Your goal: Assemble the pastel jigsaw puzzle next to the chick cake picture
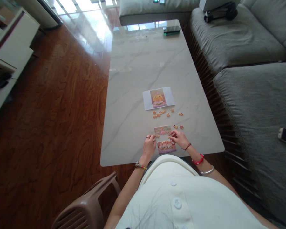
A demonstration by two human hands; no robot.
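Observation:
A partly assembled jigsaw puzzle [166, 147] lies near the table's front edge, with a gap across its middle between an upper and a lower section. My left hand [149, 145] is at the puzzle's left edge, fingers bent and drawn together; whether a piece is between them is too small to see. At the right edge, my right hand [179, 139] has its fingertips pinched at the side of the gap, and what they hold is hidden. Several loose puzzle pieces [159, 114] lie beyond the puzzle, with a few more [175, 126] just above my right hand.
Behind the loose pieces lies a white sheet with a printed picture [158, 98]. A phone [171, 30] rests at the far end of the marble-patterned table [133, 70]. A grey sofa [255, 95] runs along the right, and a plastic chair [85, 206] stands at front left.

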